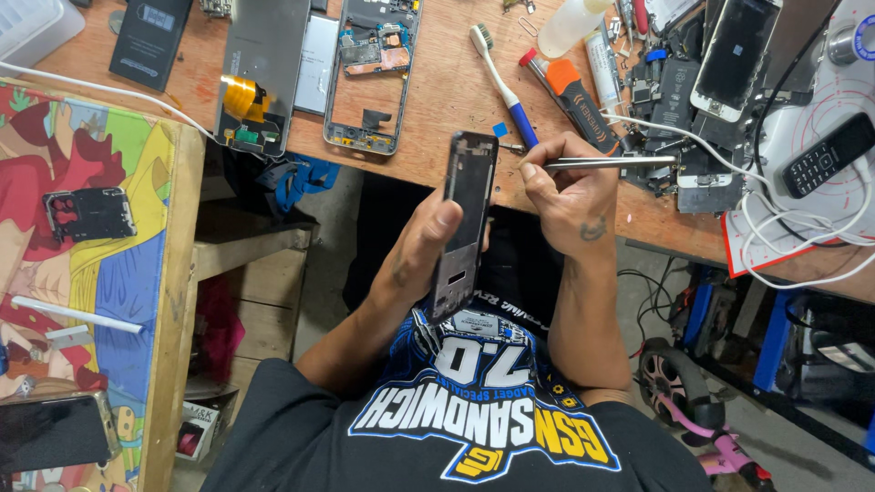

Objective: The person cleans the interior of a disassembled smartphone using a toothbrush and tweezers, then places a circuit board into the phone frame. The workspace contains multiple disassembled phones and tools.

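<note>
The phone frame [465, 223] stands upright at centre, its lower end hidden behind the left hand [421, 241], which wraps closed around it. At 2 o'clock, the right hand [570, 187] pinches metal tweezers [606, 162], whose tip is hard to make out, over the tabletop [447, 82] edge.

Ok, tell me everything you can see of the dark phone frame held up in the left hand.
The dark, flat rectangular phone frame looks like metal or plastic, with open cut-outs through its lower part. It stands nearly on end, tilted slightly, in front of the wooden workbench's edge. The left hand grips it from the side, thumb across its face. The right hand holds slim metal tweezers beside its top; whether their tip touches it cannot be told.
</note>
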